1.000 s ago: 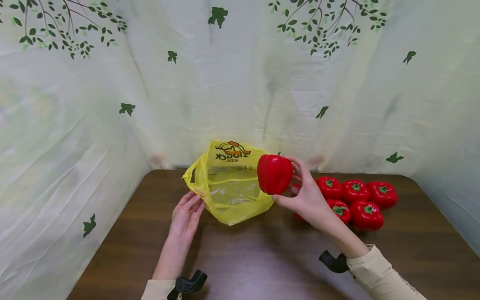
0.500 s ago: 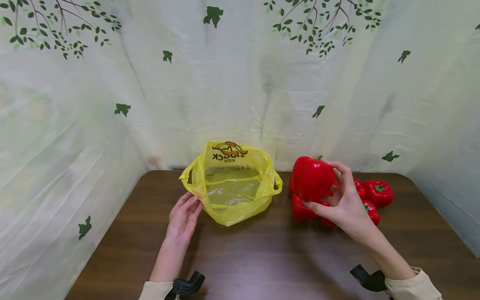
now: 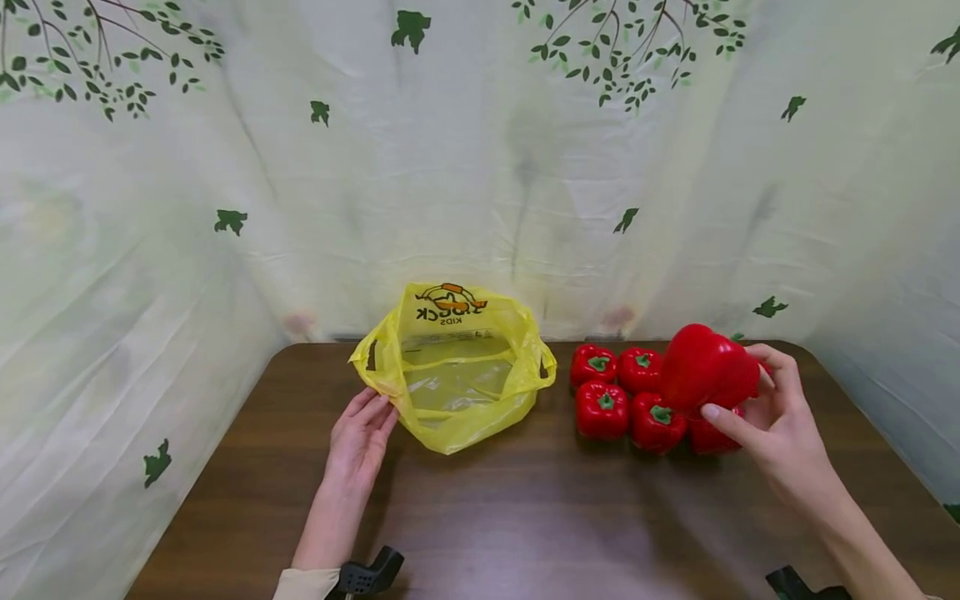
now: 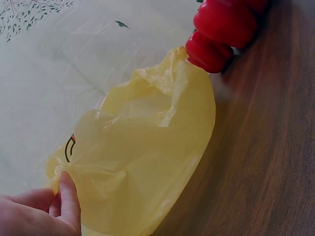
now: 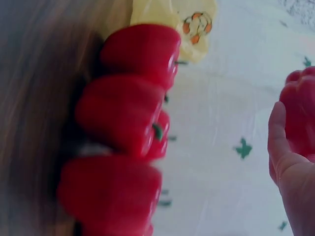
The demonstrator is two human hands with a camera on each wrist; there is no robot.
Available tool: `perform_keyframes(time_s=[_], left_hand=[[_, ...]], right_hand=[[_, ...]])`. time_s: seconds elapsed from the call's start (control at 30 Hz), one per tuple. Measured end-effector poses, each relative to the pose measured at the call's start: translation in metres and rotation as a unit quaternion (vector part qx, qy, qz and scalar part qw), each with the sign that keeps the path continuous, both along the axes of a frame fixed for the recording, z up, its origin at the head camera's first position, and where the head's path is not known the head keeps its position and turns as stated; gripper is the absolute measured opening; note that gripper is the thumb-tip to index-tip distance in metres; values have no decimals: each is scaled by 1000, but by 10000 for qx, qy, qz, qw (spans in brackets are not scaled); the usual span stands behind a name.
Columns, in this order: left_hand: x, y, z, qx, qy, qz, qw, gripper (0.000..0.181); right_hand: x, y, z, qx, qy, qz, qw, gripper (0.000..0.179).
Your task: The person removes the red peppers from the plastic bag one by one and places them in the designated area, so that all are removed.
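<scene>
A yellow plastic bag (image 3: 480,419) stands with its mouth spread at the back middle of the table. My left hand (image 3: 358,442) pinches the bag's left edge between thumb and fingers, plainly seen in the left wrist view. My right hand (image 3: 783,429) grips a red bell pepper (image 3: 705,367) with thumb and fingertips, raised above the right end of a group of peppers. Two rows make up that group; a front-left red pepper (image 3: 602,412) shows its green stem. The raised pepper covers part of the group. In the right wrist view, three nearer peppers (image 5: 115,115) line up on the table.
The brown wooden table (image 3: 495,525) backs onto a pale curtain (image 3: 465,167) printed with leaves, which also hangs along both sides. A dark camera mount (image 3: 371,573) sits on the left wrist.
My right hand has carried the pepper rightward, from beside the bag's mouth to over the group's right end. My left hand keeps its hold on the bag. The head view has shifted slightly.
</scene>
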State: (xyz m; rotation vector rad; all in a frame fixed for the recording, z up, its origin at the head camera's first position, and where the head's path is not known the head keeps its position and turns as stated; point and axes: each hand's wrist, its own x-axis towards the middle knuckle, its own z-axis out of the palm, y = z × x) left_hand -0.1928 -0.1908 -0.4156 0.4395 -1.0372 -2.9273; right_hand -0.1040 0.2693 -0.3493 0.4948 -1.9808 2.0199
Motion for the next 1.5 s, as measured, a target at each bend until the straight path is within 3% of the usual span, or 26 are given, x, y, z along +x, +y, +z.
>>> perform_keyframes(time_s=[0.23, 0.3, 0.43, 0.57, 0.77, 0.97, 1.07, 1.23, 1.5], left_hand=[[1, -3, 1, 76, -40, 3, 10000, 20], [2, -3, 0, 76, -21, -10, 10000, 20], [2, -2, -1, 107, -36, -15, 9999, 20], [2, -2, -1, 110, -67, -30, 9999, 20], [2, -1, 0, 62, -36, -9, 10000, 19], [2, 0, 0, 73, -28, -44, 10000, 19], [2, 0, -1, 64, -26, -27, 10000, 20], [1, 1, -2, 8, 14, -40, 10000, 21], [1, 0, -4, -18, 2, -43, 10000, 20]], right_hand=[[12, 30, -8, 750, -220, -824, 9935, 77], [13, 39, -12, 1306, -241, -1141, 9846, 85], [14, 58, -19, 2507, -260, -1679, 9530, 102], [14, 78, -24, 2947, -325, -1768, 9385, 102], [14, 104, -29, 3206, -405, -1840, 9283, 98], [10, 126, -44, 3136, -567, -1794, 9307, 97], [7, 137, -57, 3351, -750, -1793, 9219, 94], [1, 149, -80, 3849, -1042, -1811, 8990, 93], [-7, 154, -103, 3701, -855, -1666, 9099, 90]])
